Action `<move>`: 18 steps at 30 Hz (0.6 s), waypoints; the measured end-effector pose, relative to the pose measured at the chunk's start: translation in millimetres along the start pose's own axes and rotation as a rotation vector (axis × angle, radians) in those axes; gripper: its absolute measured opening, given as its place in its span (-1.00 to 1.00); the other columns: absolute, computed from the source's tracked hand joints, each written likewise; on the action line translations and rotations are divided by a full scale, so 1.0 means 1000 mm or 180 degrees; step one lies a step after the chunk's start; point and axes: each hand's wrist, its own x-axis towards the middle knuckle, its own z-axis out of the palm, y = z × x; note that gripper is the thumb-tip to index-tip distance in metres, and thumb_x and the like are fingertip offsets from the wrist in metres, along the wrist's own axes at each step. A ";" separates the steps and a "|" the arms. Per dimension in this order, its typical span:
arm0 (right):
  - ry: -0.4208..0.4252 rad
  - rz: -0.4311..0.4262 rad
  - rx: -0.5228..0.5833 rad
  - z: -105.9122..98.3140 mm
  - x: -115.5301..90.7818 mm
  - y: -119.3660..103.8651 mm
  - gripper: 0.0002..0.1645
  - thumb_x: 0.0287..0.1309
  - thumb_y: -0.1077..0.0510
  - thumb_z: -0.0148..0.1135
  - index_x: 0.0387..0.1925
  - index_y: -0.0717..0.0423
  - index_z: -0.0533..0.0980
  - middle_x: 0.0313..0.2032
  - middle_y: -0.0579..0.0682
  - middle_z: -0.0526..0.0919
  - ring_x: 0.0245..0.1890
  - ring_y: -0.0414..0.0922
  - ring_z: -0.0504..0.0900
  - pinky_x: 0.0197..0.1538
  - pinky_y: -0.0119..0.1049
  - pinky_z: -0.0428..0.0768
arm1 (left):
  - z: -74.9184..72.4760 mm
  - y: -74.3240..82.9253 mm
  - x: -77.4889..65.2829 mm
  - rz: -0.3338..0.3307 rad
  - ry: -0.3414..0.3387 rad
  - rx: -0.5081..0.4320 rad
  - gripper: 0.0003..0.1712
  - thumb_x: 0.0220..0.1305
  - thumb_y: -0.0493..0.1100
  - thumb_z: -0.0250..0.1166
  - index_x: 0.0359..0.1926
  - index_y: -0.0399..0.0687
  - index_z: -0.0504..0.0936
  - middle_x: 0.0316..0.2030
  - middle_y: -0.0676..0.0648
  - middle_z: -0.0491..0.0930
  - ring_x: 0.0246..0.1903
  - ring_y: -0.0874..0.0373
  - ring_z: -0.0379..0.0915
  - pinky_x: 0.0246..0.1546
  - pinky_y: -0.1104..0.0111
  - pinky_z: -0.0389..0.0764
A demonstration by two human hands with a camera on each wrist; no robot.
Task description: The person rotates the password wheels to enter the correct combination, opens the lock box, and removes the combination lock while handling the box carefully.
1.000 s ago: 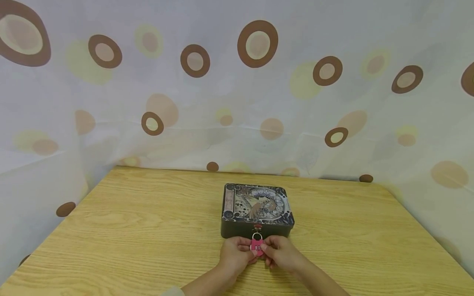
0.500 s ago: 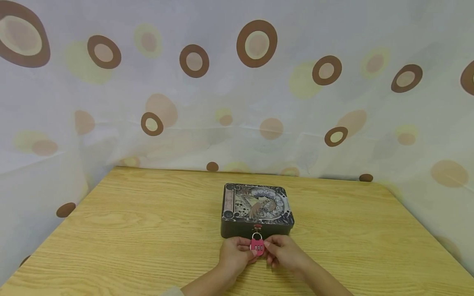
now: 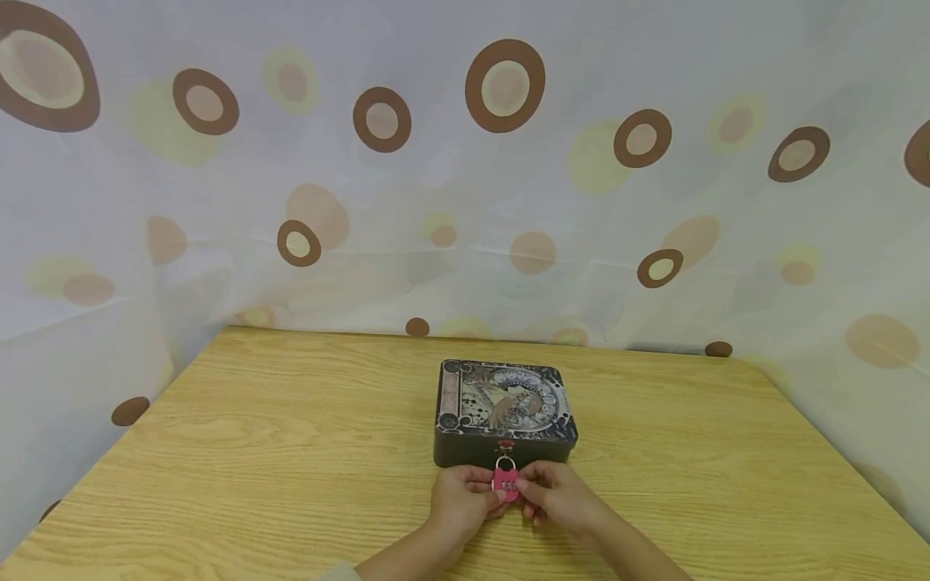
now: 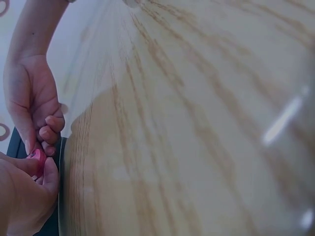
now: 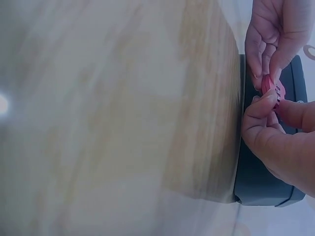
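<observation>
A pink combination padlock [image 3: 504,485] with a row of number dials hangs by its shackle at the red-topped clasp [image 3: 505,445] on the front of a dark tin box [image 3: 501,403]. From the left, my left hand [image 3: 462,502] pinches the padlock body between thumb and fingers. My right hand [image 3: 558,494] holds the padlock's right side, its thumb tip at the edge of the dials. Both wrist views show the two hands meeting at the padlock [image 5: 273,88], in front of the box [image 5: 261,184]. The dial numbers are too small to read.
The box stands on a wooden table [image 3: 291,420], its lid printed with an ornate picture. Behind and at both sides hangs a pale sheet [image 3: 450,161] with brown and beige circles. The table's wood surface stretches left and right of the box.
My right thumb lay over the dials, then drew back to the right and uncovered them. Now it is again slightly over the padlock's right edge. The left hand and box stay put.
</observation>
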 end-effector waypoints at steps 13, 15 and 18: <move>0.0010 0.0037 -0.0032 0.003 0.001 -0.002 -0.78 0.27 0.29 -0.01 -0.25 0.48 0.39 -0.63 -0.10 0.41 -0.60 -0.28 0.41 -0.55 -0.54 0.44 | 0.000 -0.001 0.002 -0.0019 0.0005 0.0020 -0.81 -0.01 -0.57 0.23 -0.29 -0.60 0.51 -0.44 -0.34 0.64 -0.48 0.19 0.57 -0.41 0.35 0.69; 0.0020 0.0044 -0.0060 0.003 0.001 -0.002 -0.79 0.27 0.29 -0.01 -0.27 0.47 0.39 -0.63 -0.10 0.40 -0.59 -0.27 0.41 -0.55 -0.54 0.44 | 0.000 -0.001 0.002 -0.0021 0.0001 0.0005 -0.81 -0.01 -0.57 0.23 -0.29 -0.61 0.51 -0.44 -0.34 0.64 -0.47 0.19 0.57 -0.41 0.35 0.70; 0.0037 0.0037 -0.0089 0.004 0.001 -0.003 -0.80 0.27 0.30 -0.01 -0.28 0.46 0.39 -0.64 -0.11 0.39 -0.60 -0.27 0.41 -0.56 -0.55 0.43 | 0.000 -0.001 0.001 -0.0012 -0.0005 -0.0014 -0.81 0.00 -0.57 0.23 -0.29 -0.61 0.50 -0.44 -0.34 0.64 -0.47 0.18 0.58 -0.40 0.34 0.70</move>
